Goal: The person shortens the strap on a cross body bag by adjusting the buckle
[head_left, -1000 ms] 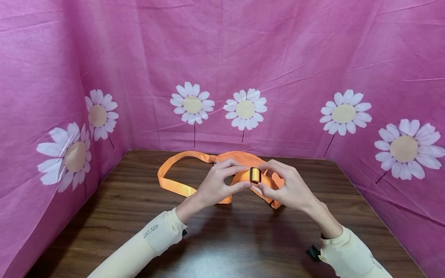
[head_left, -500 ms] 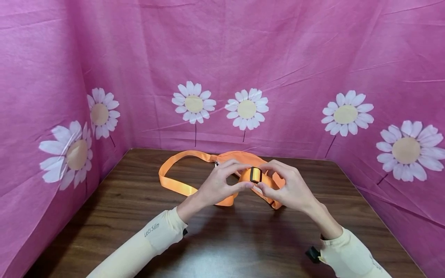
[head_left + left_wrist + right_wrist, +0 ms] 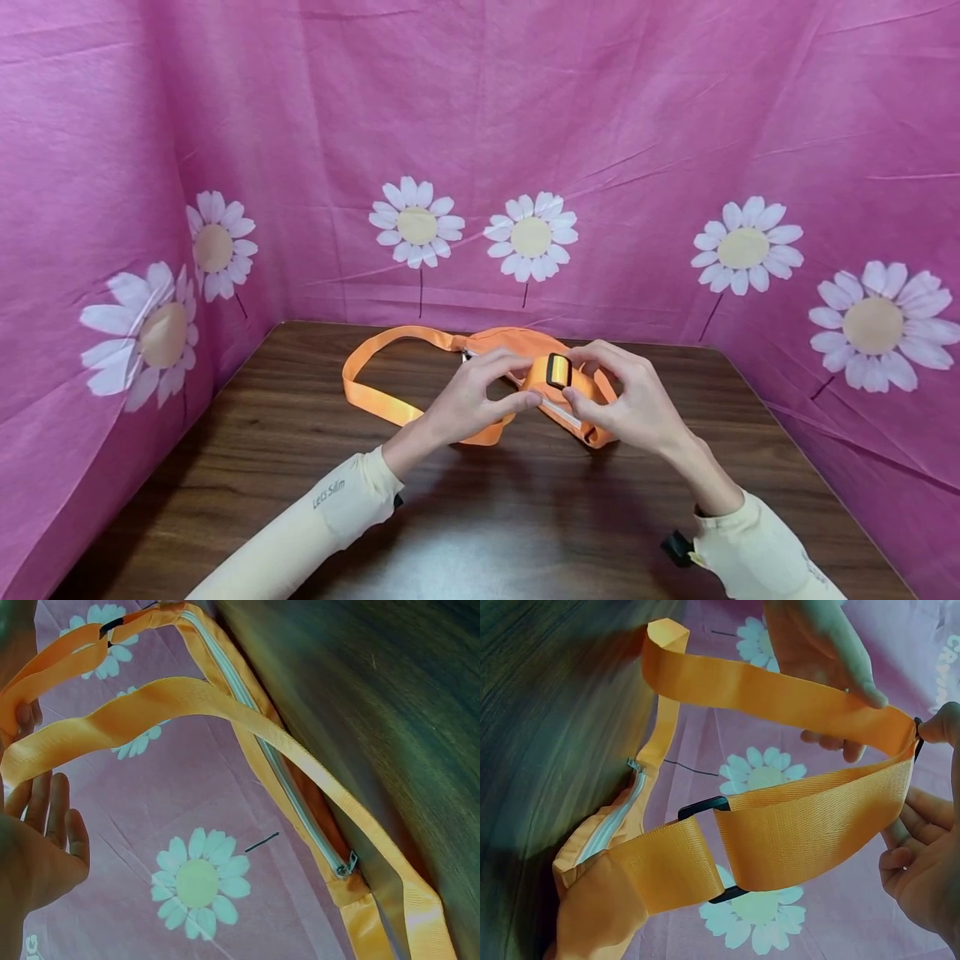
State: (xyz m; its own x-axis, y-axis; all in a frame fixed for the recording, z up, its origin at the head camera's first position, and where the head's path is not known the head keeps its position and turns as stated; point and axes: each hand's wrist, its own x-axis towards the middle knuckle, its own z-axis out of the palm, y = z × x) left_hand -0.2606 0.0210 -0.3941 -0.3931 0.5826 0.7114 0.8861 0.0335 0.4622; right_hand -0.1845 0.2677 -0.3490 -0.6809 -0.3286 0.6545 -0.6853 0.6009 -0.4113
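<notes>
An orange waist bag (image 3: 517,338) lies on its side at the back of the table, its pale zipper (image 3: 251,705) facing the hands. Its strap (image 3: 382,406) loops out to the left and returns to a black strap slider (image 3: 552,370) held up in front of the bag. My left hand (image 3: 474,396) pinches the strap just left of the slider, thumb below and fingers above in the head view. At the slider's right edge my right hand (image 3: 628,396) pinches with thumb and fingers. A second black ring (image 3: 703,807) joins the doubled webbing to the bag's end.
A dark wood-grain table (image 3: 300,500) carries the bag. Pink cloth (image 3: 600,100) with printed daisies hangs round its back and sides. Pale sleeves (image 3: 337,504) cover both forearms, and a metal zipper pull (image 3: 352,862) sits at one bag end.
My right hand and the slider have shifted slightly right and the slider has tilted. My left hand stays nearly in place, and the gap between it and the slider has grown.
</notes>
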